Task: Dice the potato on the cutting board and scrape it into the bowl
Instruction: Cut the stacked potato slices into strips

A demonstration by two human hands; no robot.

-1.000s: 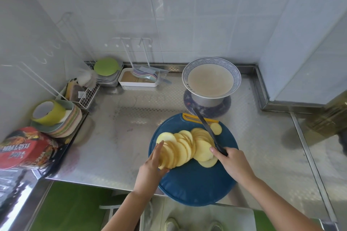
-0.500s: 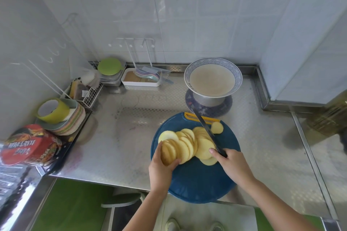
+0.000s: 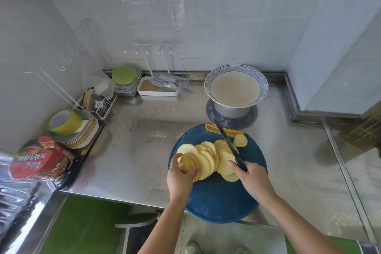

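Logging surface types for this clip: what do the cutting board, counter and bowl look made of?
Cutting board: probably plastic, matte blue, uniform colour. Counter: stainless steel, embossed dots, bright glare. Bowl: likely glazed ceramic, glossy blue-patterned rim.

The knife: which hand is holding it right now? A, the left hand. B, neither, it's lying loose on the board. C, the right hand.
C: the right hand grips the knife by its handle, blade angled over the potato slices, while the left hand holds their near end.
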